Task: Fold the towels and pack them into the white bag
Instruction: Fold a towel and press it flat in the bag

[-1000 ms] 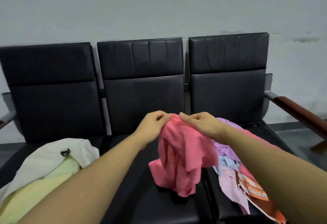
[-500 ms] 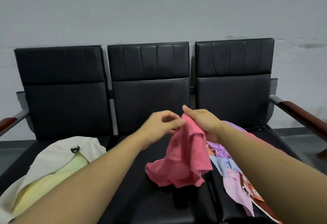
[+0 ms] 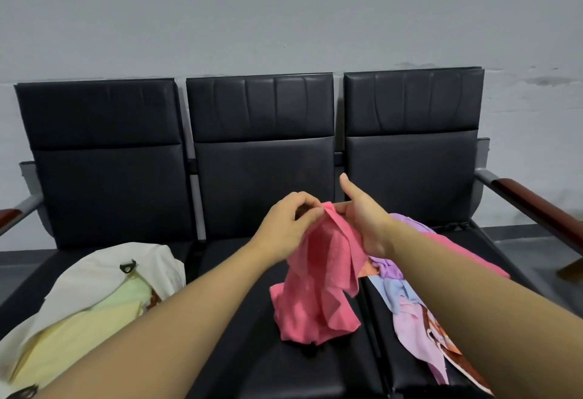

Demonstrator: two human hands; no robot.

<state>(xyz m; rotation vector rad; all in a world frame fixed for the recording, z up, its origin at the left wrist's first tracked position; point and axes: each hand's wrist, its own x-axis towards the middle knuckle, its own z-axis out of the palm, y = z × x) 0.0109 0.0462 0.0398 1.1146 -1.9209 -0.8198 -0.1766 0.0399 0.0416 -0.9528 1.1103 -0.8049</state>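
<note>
- Above the middle seat [image 3: 284,367] of the black three-seat bench: pink towel [image 3: 318,288] hanging bunched, top edge lifted, lower folds resting crumpled on the cushion near its right edge.
- Left hand [image 3: 285,228]: fingertips closed in a pinch on the towel's top corner.
- Right hand [image 3: 362,218]: thumb raised, fingers extended along the top hem; touching the cloth, but real grip or mere contact impossible to tell.
- On the left seat: white bag [image 3: 104,275], mouth open toward the middle seat, yellow and pale green towels [image 3: 94,313] already inside.
- On the right seat, at its left edge: loose pile of towels [image 3: 410,297], purple, blue, lilac and an orange print, partly hidden under the right forearm, just beside the pink cloth.
- Step judged: hunting for the second top corner to spread the towel flat before folding; most of the packing apparently not yet done.
- Risk: wrong edge picked instead of the true corner, cause being the bunched, twisted hang; result a skewed fold.
- Risk: top hem slipping from the right hand if only resting on open fingers; towel dropping back into a heap on the seat.
- Risk: pink cloth dragging a neighbour from the pile when pulled wide, cause being how close the two lie.
- Risk: hanging end sliding off the front edge of the seat toward the floor during the spread.
- Risk: bulky, uneven fold catching on the bag's slack mouth.
</note>
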